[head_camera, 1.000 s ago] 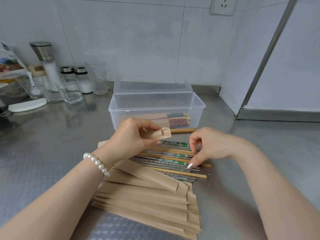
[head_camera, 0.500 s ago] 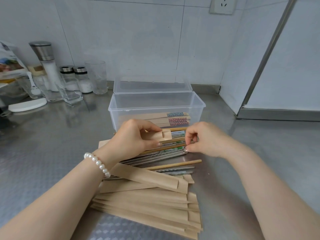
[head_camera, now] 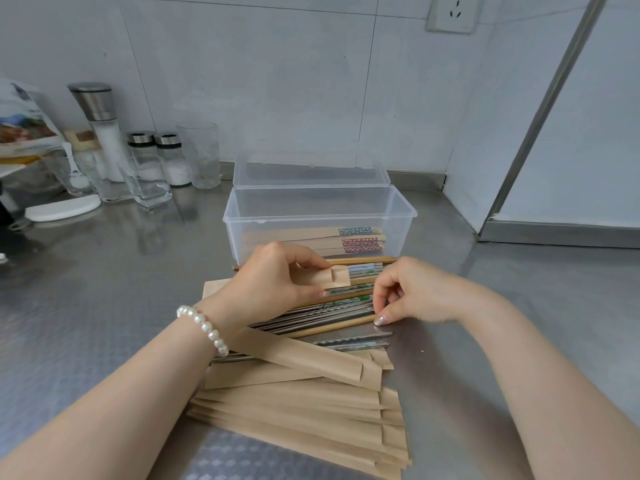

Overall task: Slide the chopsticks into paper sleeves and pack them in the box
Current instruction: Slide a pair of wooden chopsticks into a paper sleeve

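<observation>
Head view: our left hand (head_camera: 273,275) pinches a paper sleeve (head_camera: 330,277); our right hand (head_camera: 412,292) fingers curl on loose chopsticks (head_camera: 332,311). Few sleeved pairs (head_camera: 346,239) fill the box (head_camera: 318,216); many remain.

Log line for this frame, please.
left hand: holds paper sleeve | right hand: fingertips on loose chopsticks | box: open, some sleeved pairs inside

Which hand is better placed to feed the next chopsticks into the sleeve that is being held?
Probably the right hand: its fingertips already touch the ends of the loose chopsticks, close to the sleeve's open end. The left hand is occupied holding the paper sleeve.
</observation>
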Tool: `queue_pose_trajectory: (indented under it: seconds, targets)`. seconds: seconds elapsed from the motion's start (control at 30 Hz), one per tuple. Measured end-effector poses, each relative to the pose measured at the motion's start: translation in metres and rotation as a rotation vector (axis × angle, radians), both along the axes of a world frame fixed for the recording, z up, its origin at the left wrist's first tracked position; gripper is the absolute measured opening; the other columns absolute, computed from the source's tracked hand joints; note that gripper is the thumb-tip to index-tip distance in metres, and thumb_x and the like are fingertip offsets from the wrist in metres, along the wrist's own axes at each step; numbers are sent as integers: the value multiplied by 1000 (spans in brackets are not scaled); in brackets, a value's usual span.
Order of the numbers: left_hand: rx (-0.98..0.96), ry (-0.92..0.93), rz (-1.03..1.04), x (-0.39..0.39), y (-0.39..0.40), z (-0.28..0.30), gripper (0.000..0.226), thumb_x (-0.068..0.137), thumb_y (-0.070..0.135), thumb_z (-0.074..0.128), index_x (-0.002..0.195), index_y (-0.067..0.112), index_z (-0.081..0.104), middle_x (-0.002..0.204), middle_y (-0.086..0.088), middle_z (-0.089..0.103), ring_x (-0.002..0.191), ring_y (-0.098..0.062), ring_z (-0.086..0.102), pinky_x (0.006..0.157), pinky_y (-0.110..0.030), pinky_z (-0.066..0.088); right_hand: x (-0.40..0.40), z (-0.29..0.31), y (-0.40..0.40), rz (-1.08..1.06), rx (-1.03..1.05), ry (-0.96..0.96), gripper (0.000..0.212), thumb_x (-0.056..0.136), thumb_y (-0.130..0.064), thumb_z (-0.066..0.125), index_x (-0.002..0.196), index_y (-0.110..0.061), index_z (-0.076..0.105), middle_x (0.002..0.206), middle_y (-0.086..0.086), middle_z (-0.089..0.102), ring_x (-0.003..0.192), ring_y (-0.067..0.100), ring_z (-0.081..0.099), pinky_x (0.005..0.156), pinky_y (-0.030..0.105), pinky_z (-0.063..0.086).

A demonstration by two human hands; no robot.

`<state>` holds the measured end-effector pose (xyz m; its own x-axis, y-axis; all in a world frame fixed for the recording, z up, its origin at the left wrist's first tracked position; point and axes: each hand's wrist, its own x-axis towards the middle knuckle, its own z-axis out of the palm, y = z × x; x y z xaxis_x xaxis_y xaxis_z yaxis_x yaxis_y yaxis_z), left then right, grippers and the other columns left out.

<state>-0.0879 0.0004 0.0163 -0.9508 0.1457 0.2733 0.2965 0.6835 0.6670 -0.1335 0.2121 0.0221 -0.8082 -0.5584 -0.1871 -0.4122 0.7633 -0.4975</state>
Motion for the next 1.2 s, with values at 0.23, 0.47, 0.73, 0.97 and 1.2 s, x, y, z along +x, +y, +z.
queue_pose_trajectory:
  seconds: [0.23, 0.47, 0.73, 0.97, 1.2]
  targets:
    - [-26, 18, -20, -1, 0, -2, 35, 66, 20, 81, 99, 22, 70, 85, 18, 61, 83, -1, 58, 82, -21, 49, -2, -2, 2, 29, -4, 1, 11, 72, -19, 78, 68, -21, 68, 79, 0, 56, 70, 10, 48, 71, 34, 47]
    - [-37, 16, -17, -3, -1, -3, 34, 67, 21, 80, 99, 22, 70, 84, 20, 60, 82, -2, 58, 79, -17, 46, -2, 1, 4, 55, 28, -17, 9, 71, -17, 79, 72, -20, 71, 82, -9, 52, 80, 8, 51, 83, 31, 47]
    - [-46, 19, 0, -3, -3, -4, 33, 67, 22, 80, 99, 23, 70, 85, 16, 62, 85, -6, 59, 81, -18, 46, 0, 6, 8, 72, 48, -1, 7, 76, -17, 74, 75, -17, 68, 89, -5, 50, 93, 17, 53, 89, 32, 45]
    - [-49, 37, 29, -3, -4, -3, 33, 69, 20, 79, 100, 22, 70, 90, 11, 64, 88, -10, 60, 85, -25, 47, -1, 22, 26, -35, -96, -53, 18, 78, -5, 70, 68, -18, 65, 70, 3, 68, 65, 13, 58, 67, 28, 47]
    - [-52, 35, 60, -6, -5, -4, 32, 70, 21, 78, 101, 24, 69, 89, 15, 63, 87, -5, 57, 84, -20, 45, -4, 27, 27, -227, -974, -113, 20, 67, 8, 63, 58, -10, 70, 49, 4, 60, 44, 11, 52, 45, 18, 44]
